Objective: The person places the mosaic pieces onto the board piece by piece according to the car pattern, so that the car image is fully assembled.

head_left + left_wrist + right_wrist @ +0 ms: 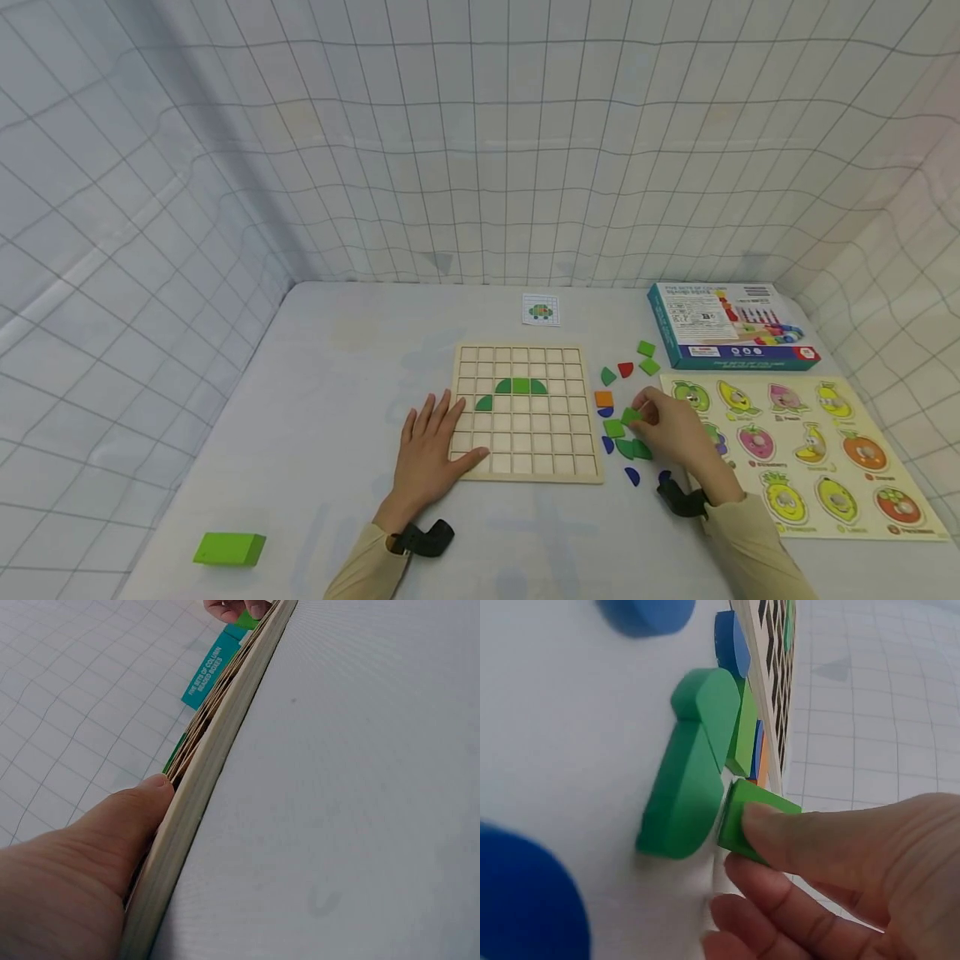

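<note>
The left hand (431, 454) lay flat with straight fingers on the near left corner of the wooden grid board (525, 412), holding nothing and keeping the board steady on the table (330, 400). The right hand (671, 429) pinched a light green piece (632, 415) between thumb and fingertips, just beside the board's right edge, among the loose pieces (626, 448) lying there. To do this step well, I judged that the pinch should stay on the piece's side faces, so its flat underside could go level into a cell near the green pieces in the board (517, 387), while the left hand pressed the board down against sliding.
</note>
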### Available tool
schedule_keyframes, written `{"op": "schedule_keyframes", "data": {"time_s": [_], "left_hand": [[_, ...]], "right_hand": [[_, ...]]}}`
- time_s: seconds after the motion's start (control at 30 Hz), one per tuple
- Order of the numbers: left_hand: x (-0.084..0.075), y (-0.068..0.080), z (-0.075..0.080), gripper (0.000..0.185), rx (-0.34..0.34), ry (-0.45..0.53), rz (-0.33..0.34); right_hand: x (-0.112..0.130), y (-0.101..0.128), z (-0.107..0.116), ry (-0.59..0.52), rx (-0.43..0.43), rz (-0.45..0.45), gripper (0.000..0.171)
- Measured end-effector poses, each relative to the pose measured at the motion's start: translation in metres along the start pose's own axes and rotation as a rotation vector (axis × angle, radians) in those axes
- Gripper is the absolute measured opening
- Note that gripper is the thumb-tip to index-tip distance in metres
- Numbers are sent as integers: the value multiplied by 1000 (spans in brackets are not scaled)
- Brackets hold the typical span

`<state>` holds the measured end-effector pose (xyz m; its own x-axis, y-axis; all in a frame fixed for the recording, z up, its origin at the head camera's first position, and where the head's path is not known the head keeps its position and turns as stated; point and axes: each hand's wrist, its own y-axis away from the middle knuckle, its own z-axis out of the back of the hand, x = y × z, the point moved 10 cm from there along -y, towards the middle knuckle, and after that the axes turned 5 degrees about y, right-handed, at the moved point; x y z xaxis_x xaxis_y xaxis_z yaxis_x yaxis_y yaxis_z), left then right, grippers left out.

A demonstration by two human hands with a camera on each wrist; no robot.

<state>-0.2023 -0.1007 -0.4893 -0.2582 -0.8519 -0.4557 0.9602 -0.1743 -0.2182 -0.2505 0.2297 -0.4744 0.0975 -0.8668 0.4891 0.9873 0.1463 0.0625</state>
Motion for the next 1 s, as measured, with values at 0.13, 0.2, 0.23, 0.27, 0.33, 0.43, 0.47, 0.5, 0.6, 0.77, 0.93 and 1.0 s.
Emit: {"op": "schedule_keyframes", "data": {"time_s": [0.13,0.2,0.23,0.27,0.33,0.43,0.47,0.5,0.6,0.77,0.93,1.0], "left_hand": [[-2,0,3,83,-17,1,-10],[-2,0,4,83,-12,6,-7],[-2,0,4,83,-11,6,-6],[-2,0,4,82,-8,4,-5],[-2,0,4,83,-2,1,-3],[-1,0,3,82,2,-1,-3],[-1,0,3,83,2,0,-3],[-1,1,3,83,2,3,-1],[-1,0,3,82,0,3,-2],[-2,0,2,83,-5,14,-9],[0,0,0,82,-4,14,-2],[0,-1,0,82,-2,15,1]], "right_hand": [[5,1,3,-15,-60,23,13],[12,1,6,-28,-106,55,12],[18,0,9,-42,-129,81,12],[23,-1,10,-53,-151,109,12],[36,-3,11,-73,-188,168,13],[58,-6,7,-102,-215,261,13],[66,-8,4,-109,-217,286,14],[74,-9,2,-120,-214,313,14],[95,-14,-9,-161,-180,370,13],[121,-25,-27,-202,-109,387,12],[140,-35,-42,-210,-58,370,11],[146,-38,-47,-200,-46,361,11]]}}
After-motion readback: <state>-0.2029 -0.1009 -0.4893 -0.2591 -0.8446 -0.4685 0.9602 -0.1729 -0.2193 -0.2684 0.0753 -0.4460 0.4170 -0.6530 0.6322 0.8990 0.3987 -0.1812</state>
